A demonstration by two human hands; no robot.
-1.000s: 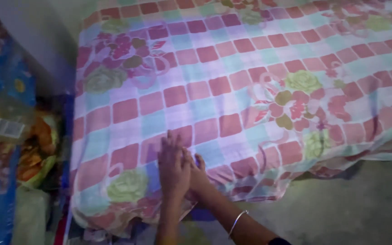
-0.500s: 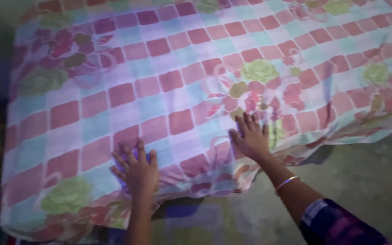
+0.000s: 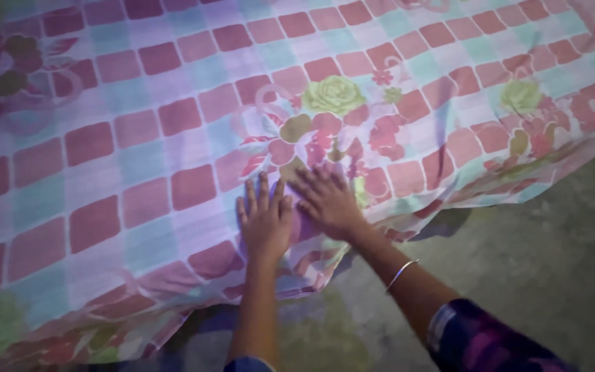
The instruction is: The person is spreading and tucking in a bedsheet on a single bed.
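Your left hand (image 3: 264,219) and right hand (image 3: 326,201) lie flat, fingers spread and gripping nothing, side by side and nearly touching on the checked floral bedsheet (image 3: 139,138), which spreads out beneath and beyond them, its near edge hanging just below your wrists over the grey floor (image 3: 552,241).

Bare grey-green floor (image 3: 552,227) below the draped edge — dim, purplish light.

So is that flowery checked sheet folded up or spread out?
Spread out: the sheet lies flat across the frame, its edge draping near the floor; left hand and right hand press flat on it.
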